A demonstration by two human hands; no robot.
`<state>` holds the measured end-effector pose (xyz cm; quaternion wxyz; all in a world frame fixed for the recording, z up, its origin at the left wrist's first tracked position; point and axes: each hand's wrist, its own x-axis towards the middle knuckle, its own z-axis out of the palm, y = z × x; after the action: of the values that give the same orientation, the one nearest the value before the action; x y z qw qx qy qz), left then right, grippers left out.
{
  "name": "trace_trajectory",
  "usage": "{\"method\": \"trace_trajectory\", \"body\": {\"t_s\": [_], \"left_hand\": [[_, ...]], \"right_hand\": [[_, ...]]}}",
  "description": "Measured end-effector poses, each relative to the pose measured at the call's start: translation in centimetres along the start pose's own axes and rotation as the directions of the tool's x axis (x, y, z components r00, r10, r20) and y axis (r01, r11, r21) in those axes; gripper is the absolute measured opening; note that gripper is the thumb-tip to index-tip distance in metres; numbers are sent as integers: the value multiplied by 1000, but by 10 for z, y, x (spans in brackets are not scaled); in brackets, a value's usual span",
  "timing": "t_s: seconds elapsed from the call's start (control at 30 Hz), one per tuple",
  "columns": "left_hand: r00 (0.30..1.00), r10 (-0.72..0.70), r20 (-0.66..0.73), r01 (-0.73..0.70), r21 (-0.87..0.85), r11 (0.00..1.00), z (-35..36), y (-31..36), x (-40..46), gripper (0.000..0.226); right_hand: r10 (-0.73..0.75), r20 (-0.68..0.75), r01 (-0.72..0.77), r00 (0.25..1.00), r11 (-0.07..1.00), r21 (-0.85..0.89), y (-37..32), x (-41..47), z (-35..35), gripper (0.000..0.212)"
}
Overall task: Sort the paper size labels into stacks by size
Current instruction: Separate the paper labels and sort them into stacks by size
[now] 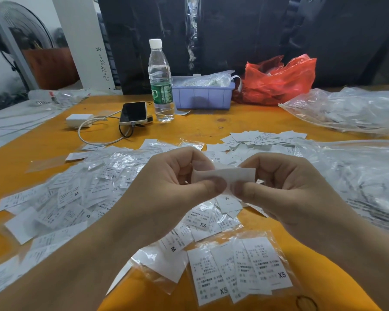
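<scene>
**Label held in both hands, size not yet read**

Fingers (219, 187) of the left hand (175, 182) pinch the left end of one white paper label (227, 175); thumb on the near face, forefinger curled over the top edge. Right hand (285, 185) pinches the right end the same way, thumb tip almost touching the left thumb. Label is lifted off the counter (211, 124), stretched flat between both hands, blank side toward the camera. Size print can't be seen from here.

Step in hand, as I judge it: checking one label before it goes to a stack. Sorting looks early, most labels still loose.

Landmark = held label. Directly below it: small M label (228, 202) and an XS label (200, 221) on the counter. Nearer the camera from it: clear bag of XS labels (256, 270). Left of it: big unsorted heap (76, 194), mixed XL, M, S showing, some in clear sleeves. Beyond it, slightly right: a loose pile of labels (263, 138), size unreadable. Far beyond: water bottle (161, 81), phone (133, 112), purple bin (202, 95), red bag (279, 79).

Next move likely needs: turn the label to see its size letter, then drop it on the matching group. Stacks aren't clearly separated, so misplacing is a risk.
</scene>
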<state>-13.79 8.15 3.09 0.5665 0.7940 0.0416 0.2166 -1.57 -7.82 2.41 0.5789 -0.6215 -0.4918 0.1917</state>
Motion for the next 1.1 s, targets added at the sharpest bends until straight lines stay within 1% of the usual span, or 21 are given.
{"method": "trace_trajectory", "body": {"t_s": [0.07,0.13,0.23,0.33,0.4,0.43,0.5,0.53,0.6,0.67,0.73,0.8,0.93,1.0,1.03,1.1], "left_hand": [[1000,-10,-4,10,5,1000,0,1,0,15],[999,-25,36,25,-15,1000,0,2,-1,21],[997,-19,80,16,35,999,2,1,-2,28],[999,12,43,-16,93,996,5,3,-3,24],[997,76,-22,-71,171,983,6,4,-4,15],[988,134,-72,-114,233,966,6,4,-5,12],[944,293,-155,-215,385,898,7,7,-6,11],[914,366,-177,-253,456,853,8,10,-6,11],[862,471,-188,-303,554,776,9,13,-7,10],[831,527,-179,-329,605,725,10,14,-8,14],[820,552,-152,-351,628,695,11,12,-9,13],[822,557,-117,-370,634,679,12,11,-9,15],[845,530,-75,-369,636,678,13,10,-9,13],[853,516,-77,-358,634,685,13,9,-9,10],[855,512,-81,-355,627,693,13,9,-9,9],[857,508,-87,-353,619,702,12,7,-8,11]], "right_hand": [[-18,-29,18,999,1000,-23,0,-1,1,27],[-30,-57,27,998,998,-52,2,0,2,32],[-30,-72,25,997,998,-61,4,0,3,34],[-36,-65,33,997,998,-43,2,-1,3,30],[-49,-91,42,995,996,-84,-1,-2,4,27],[-55,-120,42,991,993,-109,-2,-2,4,25],[-54,-180,31,982,991,-128,-4,-2,3,26],[-45,-188,23,981,993,-116,-5,-2,2,28],[-3,-130,0,992,1000,-23,-8,-2,2,28],[67,-13,-65,998,991,115,-11,-3,3,28],[120,78,-136,990,960,244,-12,-2,3,26],[153,114,-183,982,928,324,-11,-1,1,26],[172,149,-218,974,894,392,-10,-1,-4,39],[181,167,-233,969,894,382,-12,-2,-4,47],[192,173,-245,966,895,372,-13,-2,-4,46],[218,168,-265,962,896,357,-14,-2,-3,31]]}}
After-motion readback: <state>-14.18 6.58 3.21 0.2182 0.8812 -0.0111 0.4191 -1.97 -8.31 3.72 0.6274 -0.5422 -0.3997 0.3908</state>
